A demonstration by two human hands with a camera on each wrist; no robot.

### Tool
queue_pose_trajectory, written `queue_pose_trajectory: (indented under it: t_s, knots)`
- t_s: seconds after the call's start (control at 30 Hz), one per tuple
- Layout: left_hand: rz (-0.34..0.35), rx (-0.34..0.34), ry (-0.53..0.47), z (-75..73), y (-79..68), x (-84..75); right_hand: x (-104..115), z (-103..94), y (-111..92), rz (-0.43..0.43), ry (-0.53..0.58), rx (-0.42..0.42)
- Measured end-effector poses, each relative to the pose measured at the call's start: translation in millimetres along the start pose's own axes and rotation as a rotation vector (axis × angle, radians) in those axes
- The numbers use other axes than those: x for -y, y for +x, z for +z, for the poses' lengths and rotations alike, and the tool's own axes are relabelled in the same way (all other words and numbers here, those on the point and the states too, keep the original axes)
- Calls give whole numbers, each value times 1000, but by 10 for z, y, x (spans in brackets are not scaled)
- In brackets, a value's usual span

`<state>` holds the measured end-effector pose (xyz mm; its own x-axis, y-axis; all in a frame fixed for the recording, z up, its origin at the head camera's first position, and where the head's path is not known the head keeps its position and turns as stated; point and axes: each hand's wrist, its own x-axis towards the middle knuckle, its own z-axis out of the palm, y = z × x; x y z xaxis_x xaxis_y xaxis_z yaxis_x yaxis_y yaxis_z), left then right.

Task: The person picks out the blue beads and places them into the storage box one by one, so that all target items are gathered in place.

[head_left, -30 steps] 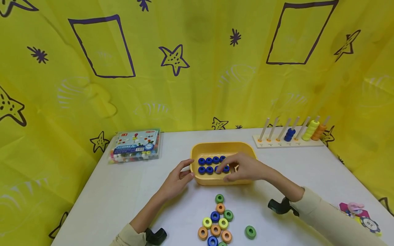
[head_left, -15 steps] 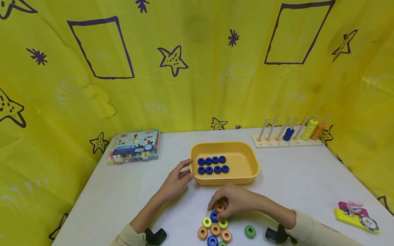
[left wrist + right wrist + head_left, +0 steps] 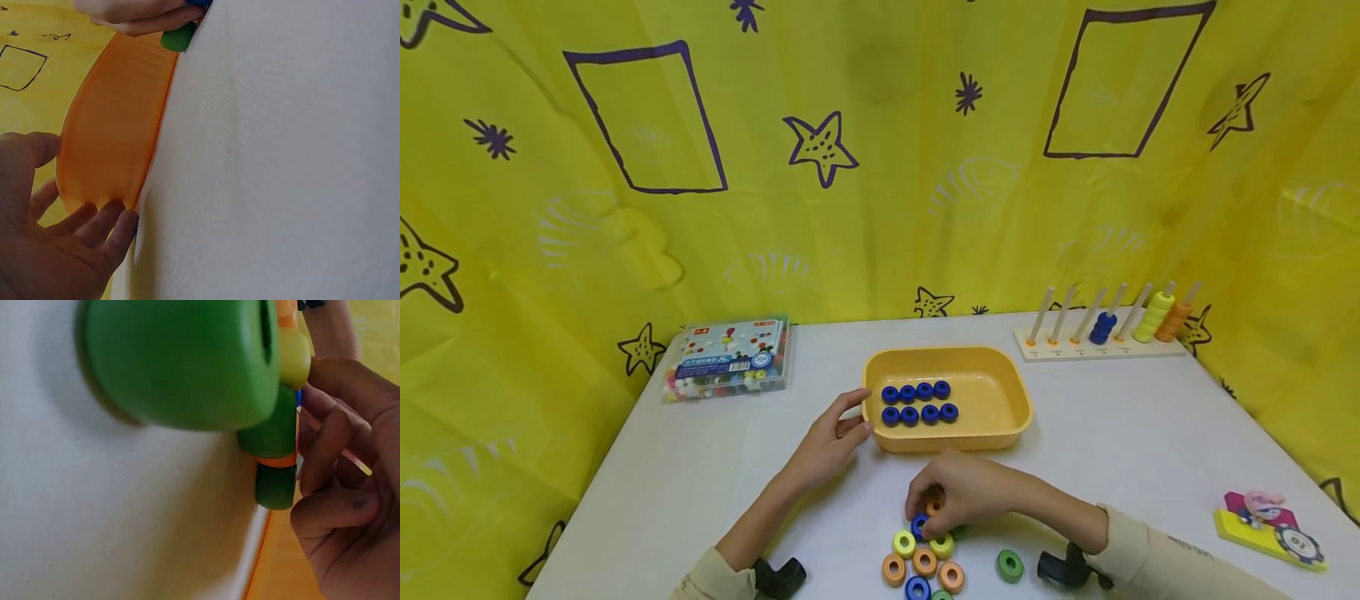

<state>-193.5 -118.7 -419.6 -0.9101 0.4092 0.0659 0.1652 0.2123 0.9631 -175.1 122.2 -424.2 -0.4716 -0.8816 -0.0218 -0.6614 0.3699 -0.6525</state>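
My left hand [image 3: 831, 442] rests its fingertips against the left end of the yellow tray [image 3: 992, 396]. In the left wrist view, its fingers [image 3: 103, 228] lie spread along the orange-looking end wall, the thumb near the rim. Two rows of blue ring beads [image 3: 930, 419] sit in the tray's left half. In front of the tray, my right hand [image 3: 970, 487] pinches a blue ring bead [image 3: 917, 525] between index finger and thumb, within a cluster of orange, yellow, green and blue beads. The right wrist view shows a green bead [image 3: 175, 362] close up, partly hiding that cluster.
A lone green bead [image 3: 1010, 577] lies right of the cluster. A wooden peg rack [image 3: 1052, 353] with blue, yellow and orange beads stands back right; a clear boxed set [image 3: 730, 354] lies back left. A yellow-and-pink toy [image 3: 1247, 533] is near the right edge.
My right hand has come from over the blue beads in the tray down to the bead cluster, and shifted slightly there. The left hand has stayed at the tray's end.
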Motion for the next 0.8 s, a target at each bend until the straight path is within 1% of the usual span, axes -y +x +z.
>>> queue_pose_trajectory:
  t_s: [0.1,0.17,0.27,0.33,0.4,0.5,0.53,0.6,0.67,0.8]
  knots:
    - [1,-1,-1,-2,-1,5,10,-2,3,7,21,-22]
    - [1,-1,2,-3,-2,7,26,-18,-6,26,63,-45]
    - [5,-3,2,-7,-1,14,63,-96,-24,55,135,-74]
    - [11,-4,-1,-7,0,16,83,-185,-39,58,160,-99]
    - [15,-2,-4,-7,2,16,91,-300,-58,44,144,-136]
    - [20,3,-3,-8,4,14,58,-504,-90,23,87,-215]
    - [20,3,-2,-9,5,13,32,-580,-100,29,64,-241]
    - [15,3,1,-11,7,12,-49,-736,-122,55,20,-292]
    - [9,1,7,-12,7,12,-168,-887,-137,98,-21,-337]
    - [-2,-4,9,-7,1,13,-489,-1112,-141,189,-77,-380]
